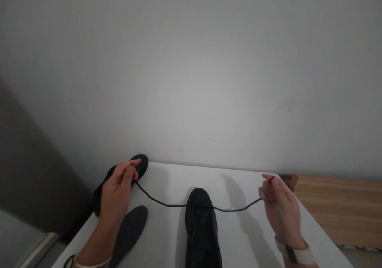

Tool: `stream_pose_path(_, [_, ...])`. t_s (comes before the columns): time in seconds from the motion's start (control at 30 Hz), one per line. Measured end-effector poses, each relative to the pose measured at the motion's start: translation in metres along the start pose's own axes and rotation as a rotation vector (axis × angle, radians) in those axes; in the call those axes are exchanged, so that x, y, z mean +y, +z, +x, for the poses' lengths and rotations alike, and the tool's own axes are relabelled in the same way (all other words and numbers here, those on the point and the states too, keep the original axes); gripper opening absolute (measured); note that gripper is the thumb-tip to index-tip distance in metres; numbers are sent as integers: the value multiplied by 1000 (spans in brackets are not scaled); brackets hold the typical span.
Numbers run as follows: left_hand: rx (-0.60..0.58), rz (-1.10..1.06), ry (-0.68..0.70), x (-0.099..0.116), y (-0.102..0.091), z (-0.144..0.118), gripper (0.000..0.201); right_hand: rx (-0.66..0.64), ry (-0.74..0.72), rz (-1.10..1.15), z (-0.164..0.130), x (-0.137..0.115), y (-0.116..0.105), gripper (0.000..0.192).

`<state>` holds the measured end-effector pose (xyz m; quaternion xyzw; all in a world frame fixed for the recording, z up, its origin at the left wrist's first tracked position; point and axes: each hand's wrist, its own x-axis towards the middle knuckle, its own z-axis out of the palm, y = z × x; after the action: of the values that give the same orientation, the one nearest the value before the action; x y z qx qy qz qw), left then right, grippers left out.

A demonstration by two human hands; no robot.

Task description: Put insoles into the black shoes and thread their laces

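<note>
A black shoe [203, 230] lies on the white table, toe pointing away from me. From both sides of its front runs a black shoelace [161, 202], sagging slightly between my hands. My left hand [117, 190] pinches the lace on the left, above the table and in front of a second black shoe [141, 165], which it partly covers. Out to the right, my right hand [279, 198] is closed on the other end of the lace. A dark grey insole [133, 228] rests beside my left forearm, partly hidden by it.
The white table [161, 236] backs onto a pale wall [191, 81]. A wooden surface [337, 208] adjoins at the right. Part of a dark round object [69, 261] shows at the lower left, next to my wrist. My right wrist wears a light band [297, 254].
</note>
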<state>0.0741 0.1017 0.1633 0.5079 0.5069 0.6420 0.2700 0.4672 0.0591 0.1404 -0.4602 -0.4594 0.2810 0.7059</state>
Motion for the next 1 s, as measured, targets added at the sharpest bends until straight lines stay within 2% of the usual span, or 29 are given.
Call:
stream_pose_path(0.13, [-360,56,22,-26,43,-27,18,-315,121,-11,-19,35,32,29])
stream_pose_path(0.23, [-558,54,-3,-42,65,-46,17,-526,147,-71,-29,50,42,29])
stream_pose_path(0.3, [-656,63,-10,-49,69,-53,14,-621,149,-112,-34,53,43,26])
stream_pose_path(0.4, [-769,78,-4,-55,62,-56,11,-682,172,-155,-39,55,37,23])
stream_pose_path(0.6, [-848,95,28,-62,52,-55,9,-758,200,-227,-42,55,29,20])
stream_pose_path(1.0, [-835,96,125,-66,66,-68,13,-810,140,-314,-42,47,32,13])
